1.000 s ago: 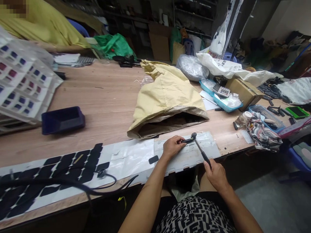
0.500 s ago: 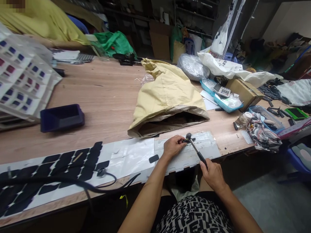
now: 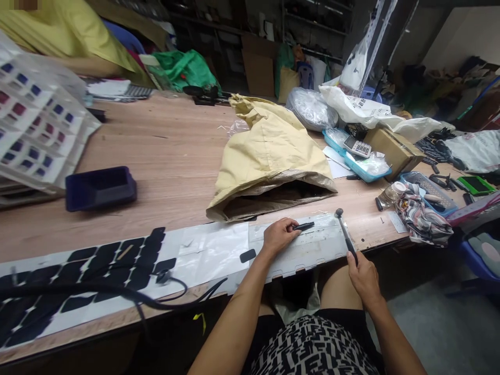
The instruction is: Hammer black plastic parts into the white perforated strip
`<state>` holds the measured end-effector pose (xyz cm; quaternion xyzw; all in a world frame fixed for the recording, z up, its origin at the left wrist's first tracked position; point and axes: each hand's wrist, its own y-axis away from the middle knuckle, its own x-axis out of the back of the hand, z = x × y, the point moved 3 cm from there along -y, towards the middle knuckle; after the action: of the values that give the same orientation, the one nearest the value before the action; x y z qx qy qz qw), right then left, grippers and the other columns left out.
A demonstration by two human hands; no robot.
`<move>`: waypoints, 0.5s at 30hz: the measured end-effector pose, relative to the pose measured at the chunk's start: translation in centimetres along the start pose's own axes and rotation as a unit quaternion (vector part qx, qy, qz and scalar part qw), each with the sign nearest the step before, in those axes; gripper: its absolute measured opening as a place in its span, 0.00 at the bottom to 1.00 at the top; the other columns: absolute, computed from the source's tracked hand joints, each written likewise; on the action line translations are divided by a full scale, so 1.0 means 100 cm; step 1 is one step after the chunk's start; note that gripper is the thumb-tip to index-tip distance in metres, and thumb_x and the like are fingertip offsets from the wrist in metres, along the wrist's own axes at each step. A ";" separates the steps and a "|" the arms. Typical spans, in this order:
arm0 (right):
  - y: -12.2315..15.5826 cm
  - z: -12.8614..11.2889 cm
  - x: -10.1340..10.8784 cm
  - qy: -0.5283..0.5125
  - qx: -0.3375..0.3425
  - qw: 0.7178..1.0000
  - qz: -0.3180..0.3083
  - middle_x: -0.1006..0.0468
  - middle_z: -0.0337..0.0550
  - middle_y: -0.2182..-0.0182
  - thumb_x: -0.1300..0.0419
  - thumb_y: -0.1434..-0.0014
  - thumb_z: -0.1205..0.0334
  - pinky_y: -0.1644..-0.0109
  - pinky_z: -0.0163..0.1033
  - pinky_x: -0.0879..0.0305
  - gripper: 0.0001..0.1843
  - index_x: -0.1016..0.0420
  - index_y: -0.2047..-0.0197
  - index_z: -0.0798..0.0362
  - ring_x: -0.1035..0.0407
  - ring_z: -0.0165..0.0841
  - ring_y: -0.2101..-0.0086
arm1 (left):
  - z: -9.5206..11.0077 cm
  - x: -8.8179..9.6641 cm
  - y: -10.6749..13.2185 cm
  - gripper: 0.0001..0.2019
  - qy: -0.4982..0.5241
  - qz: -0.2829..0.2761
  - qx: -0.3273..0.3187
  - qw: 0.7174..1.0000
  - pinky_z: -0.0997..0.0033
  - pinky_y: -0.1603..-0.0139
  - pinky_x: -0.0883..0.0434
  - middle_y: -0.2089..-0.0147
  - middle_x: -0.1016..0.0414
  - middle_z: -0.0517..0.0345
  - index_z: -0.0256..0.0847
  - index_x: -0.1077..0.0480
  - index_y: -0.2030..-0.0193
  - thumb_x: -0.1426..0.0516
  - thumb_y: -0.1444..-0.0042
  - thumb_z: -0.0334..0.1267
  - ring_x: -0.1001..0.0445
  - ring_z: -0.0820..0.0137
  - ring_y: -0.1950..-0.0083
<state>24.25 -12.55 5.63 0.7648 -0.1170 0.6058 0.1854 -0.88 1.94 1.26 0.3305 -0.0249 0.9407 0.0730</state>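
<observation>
Black strip (image 3: 303,226) logged lying on grey plate (image 3: 312,251), near end pinched between thumb and forefinger of left hand (image 3: 278,237), remaining fingers curled, heel of hand down on the plate.

Compared against half a second ago:
- Hammer (image 3: 349,242) no longer over the strip. Head then sat at the strip's far tip, now swung out toward 3 o'clock, clear of the strip, above the plate's right edge. Cannot tell whether touching the plate.
- Right hand (image 3: 365,278) shifted the same way, closed round the low end of the black handle, shaft pointing to 11 o'clock.
- Left hand and strip unmoved.

Judged: hammer off the work, strip kept in place by the left hand alone.

Surface: pale wood-grain bench (image 3: 172,166).
- 9 o'clock of left hand: loose black pad (image 3: 247,255), then white sheet (image 3: 211,250) carrying rows of pads (image 3: 117,263), black cable (image 3: 117,298) looped across.
- 12 o'clock: yellow sack (image 3: 269,151), mouth gaping toward the plate.
- 10 o'clock: dark blue tray (image 3: 99,188), clear blister trays (image 3: 35,135) beyond.
- 2 o'clock: calculator (image 3: 358,148), cardboard box (image 3: 392,146), patterned cloth (image 3: 422,219).

Room: dim shelving and bags along the far wall. Another person's yellow garment (image 3: 58,31) at the bench's far 10 o'clock corner.
</observation>
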 end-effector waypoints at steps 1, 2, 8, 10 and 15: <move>-0.001 0.005 0.000 0.005 -0.014 1.000 -0.001 0.19 0.48 0.69 0.56 0.31 0.48 0.66 0.35 0.46 0.23 0.25 0.58 0.52 0.26 0.37 0.67 | -0.001 0.000 -0.001 0.08 0.002 0.001 -0.004 1.000 0.72 0.66 0.39 0.69 0.26 0.65 0.47 0.23 0.62 0.38 0.51 0.42 0.29 0.71 0.66; -0.002 0.009 -0.001 0.012 -0.025 1.000 -0.004 0.19 0.49 0.68 0.56 0.31 0.48 0.66 0.35 0.45 0.23 0.25 0.58 0.52 0.26 0.37 0.66 | -0.001 -0.001 -0.001 0.08 0.004 0.002 -0.010 1.000 0.72 0.67 0.39 0.69 0.27 0.65 0.47 0.24 0.62 0.38 0.51 0.42 0.29 0.71 0.66; -0.004 0.016 -0.012 0.043 -0.053 0.998 -0.015 0.19 0.51 0.66 0.57 0.30 0.50 0.65 0.36 0.45 0.22 0.27 0.57 0.53 0.25 0.39 0.66 | 0.002 0.003 0.019 0.10 0.111 0.008 -0.081 0.990 0.74 0.67 0.37 0.70 0.30 0.63 0.42 0.25 0.63 0.38 0.50 0.43 0.33 0.73 0.70; -0.005 0.015 -0.015 0.044 -0.052 0.998 -0.018 0.19 0.51 0.66 0.57 0.30 0.50 0.66 0.36 0.45 0.21 0.27 0.57 0.53 0.25 0.39 0.66 | 0.009 0.008 0.044 0.10 0.144 -0.003 -0.103 0.984 0.75 0.69 0.37 0.71 0.31 0.62 0.42 0.25 0.62 0.39 0.49 0.44 0.34 0.74 0.71; -0.006 0.016 -0.018 0.047 -0.050 0.997 -0.018 0.19 0.51 0.66 0.57 0.30 0.50 0.67 0.36 0.47 0.21 0.28 0.57 0.53 0.25 0.38 0.67 | 0.014 0.005 0.124 0.09 0.143 -0.104 -0.101 0.979 0.76 0.73 0.38 0.76 0.32 0.63 0.42 0.25 0.61 0.41 0.45 0.42 0.35 0.75 0.76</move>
<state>25.50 -12.83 3.50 0.7270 -0.1244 0.6313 0.2399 -2.28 -10.39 2.68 0.1843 -0.0744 0.9581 0.2062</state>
